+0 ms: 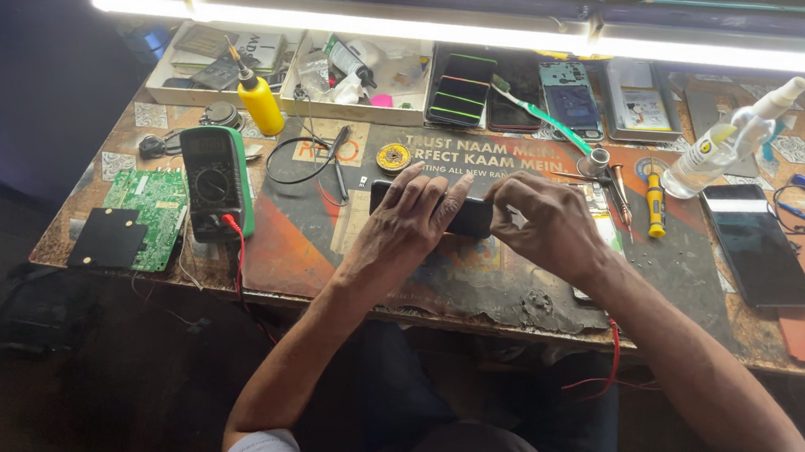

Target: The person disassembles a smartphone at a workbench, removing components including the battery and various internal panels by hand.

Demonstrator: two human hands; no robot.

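A dark smartphone is held on its long edge above the work mat, in the middle of the bench. My left hand wraps over its left half, fingers draped across the top. My right hand grips the right end, fingers curled over the upper edge. Most of the phone is hidden by both hands.
A green-cased multimeter and a green circuit board lie at the left. A yellow bottle, trays of parts and phones line the back. A second phone, a spray bottle and a yellow screwdriver lie at the right.
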